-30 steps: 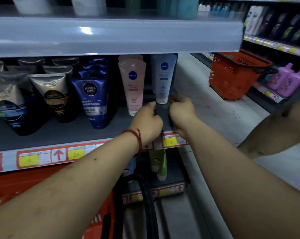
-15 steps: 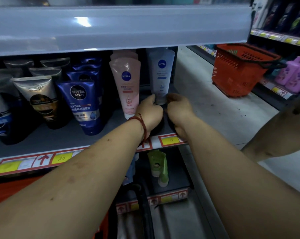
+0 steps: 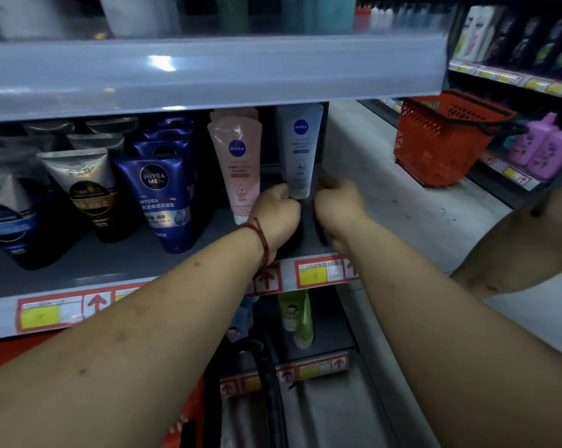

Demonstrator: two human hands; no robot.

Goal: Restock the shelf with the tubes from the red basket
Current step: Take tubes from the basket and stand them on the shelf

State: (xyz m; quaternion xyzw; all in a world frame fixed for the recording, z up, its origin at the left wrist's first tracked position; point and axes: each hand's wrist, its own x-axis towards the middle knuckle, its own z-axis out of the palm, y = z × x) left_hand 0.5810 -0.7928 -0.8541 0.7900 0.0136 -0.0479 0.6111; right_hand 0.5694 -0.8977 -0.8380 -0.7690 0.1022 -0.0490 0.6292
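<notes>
At the far left of the shelf (image 3: 111, 263), silver-and-black tubes (image 3: 86, 185) are standing cap-down in rows, and just beside them the blue tube (image 3: 163, 202) is leaning a little out of line. Next along, the pink tube (image 3: 241, 163) is standing upright with 1 more behind it. The left hand (image 3: 278, 215) is sitting just past it, fingers curling tight at the foot of the white tube (image 3: 300, 150). The right hand (image 3: 338, 202) is mirroring it on the other side, fingers curling too. Something dark is showing between the 2 palms, but I cannot tell whether they are gripping that or pinching the white tube's cap. The step looks like seating a tube in the last slot at the shelf's right end. Well apart to the right, the red basket (image 3: 441, 140) is resting on the aisle floor near purple bottles (image 3: 544, 150). The risk is lying in the crowding: the left wrist is passing close to the pink tube, so a nudge could topple it into its neighbours, and the white tube, standing by the open shelf end, could slip off the side
</notes>
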